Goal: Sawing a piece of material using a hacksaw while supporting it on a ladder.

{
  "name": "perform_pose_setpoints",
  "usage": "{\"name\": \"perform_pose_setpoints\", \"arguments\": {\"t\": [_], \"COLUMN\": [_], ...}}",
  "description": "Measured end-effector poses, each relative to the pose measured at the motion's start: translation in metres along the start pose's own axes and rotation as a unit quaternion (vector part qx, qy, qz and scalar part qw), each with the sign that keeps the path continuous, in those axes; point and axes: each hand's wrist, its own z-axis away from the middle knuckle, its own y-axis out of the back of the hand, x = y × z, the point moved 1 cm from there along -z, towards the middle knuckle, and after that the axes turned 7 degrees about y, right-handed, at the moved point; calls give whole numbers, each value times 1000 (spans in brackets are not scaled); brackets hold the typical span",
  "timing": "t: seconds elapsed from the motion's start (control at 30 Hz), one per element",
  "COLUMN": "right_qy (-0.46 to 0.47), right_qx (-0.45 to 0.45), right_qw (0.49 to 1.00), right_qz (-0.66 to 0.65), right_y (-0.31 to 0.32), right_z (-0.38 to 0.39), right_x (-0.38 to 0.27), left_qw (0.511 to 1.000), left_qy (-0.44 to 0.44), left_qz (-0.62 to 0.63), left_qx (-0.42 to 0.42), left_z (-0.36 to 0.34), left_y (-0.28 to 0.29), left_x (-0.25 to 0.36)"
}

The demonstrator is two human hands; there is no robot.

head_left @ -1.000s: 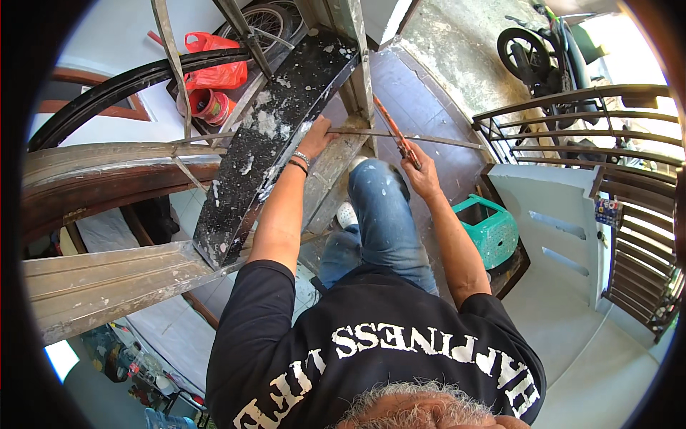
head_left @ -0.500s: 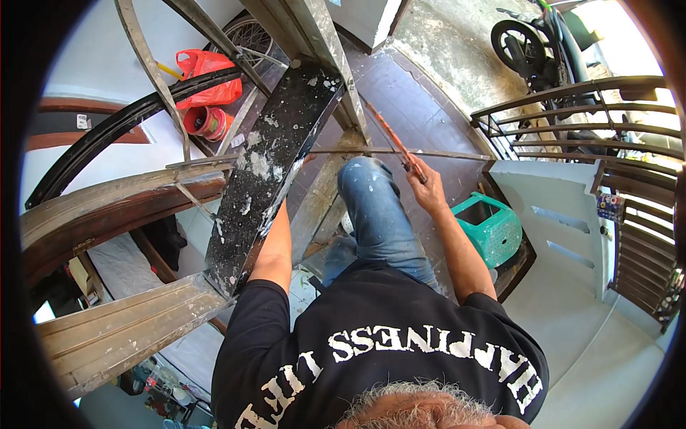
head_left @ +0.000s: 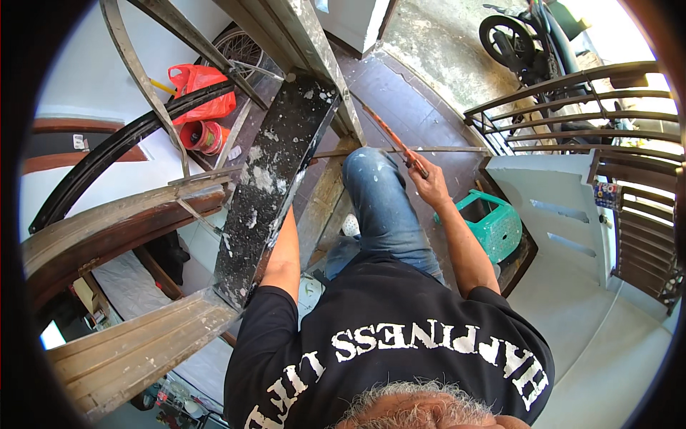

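While scaffolding (head_left: 275, 179) (paint-spattered) rises, right hand (head_left: 427, 182) grips rod (head_left: 389, 136).

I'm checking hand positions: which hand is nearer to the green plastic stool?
Right. The right hand grips a thin orange-handled tool just up and left of the green plastic stool. The left hand is hidden behind the paint-spattered dark plank, farther left, across the person's leg.

The left hand, earlier resting on the paint-spattered plank (head_left: 275, 179), has now gone behind it, out of sight.
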Motion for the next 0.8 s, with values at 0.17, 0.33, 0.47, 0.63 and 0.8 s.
{"name": "perform_pose_setpoints", "arguments": {"t": [0.17,0.33,0.47,0.63,0.8], "right_qy": [-93,-162,-89,-116,-96], "right_qx": [-79,-99,-82,-56,-65], "right_qw": [987,981,993,991,992], "right_qz": [-100,-32,8,-36,-59], "right_y": [12,15,7,6,-8], "right_z": [-6,-14,-9,-9,0], "right_x": [1,-21,-16,-11,-6], "left_qw": [992,996,997,997,995], "left_qy": [-14,-43,-37,-24,5], "left_qz": [108,-49,-61,-72,-94], "left_qx": [-59,-65,-42,-29,12], "left_z": [-8,23,32,29,54], "left_y": [12,-19,-24,-30,-15], "left_x": [-28,44,78,87,86]}}
